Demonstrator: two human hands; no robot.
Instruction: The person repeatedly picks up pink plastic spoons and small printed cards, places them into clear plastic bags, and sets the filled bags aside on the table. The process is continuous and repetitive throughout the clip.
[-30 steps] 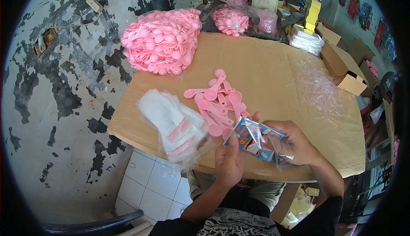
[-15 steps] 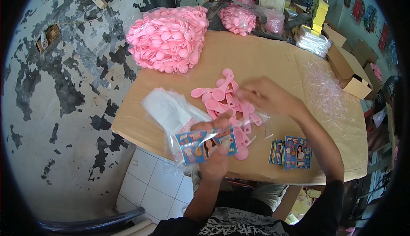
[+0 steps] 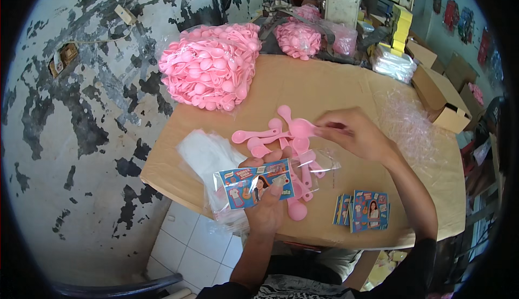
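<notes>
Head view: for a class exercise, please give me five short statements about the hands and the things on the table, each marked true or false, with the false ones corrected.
1. The left hand holds a blue printed card in clear plastic. True.
2. The right hand holds a pair of scissors. False: its fingers grip a pink scoop.
3. The small pile of blue cards lies left of the loose pink scoops. False: it lies to their right.
4. A large clear bag of pink scoops sits toward the table's far left. True.
5. The table has a bright green top. False: its top is brown.
</notes>
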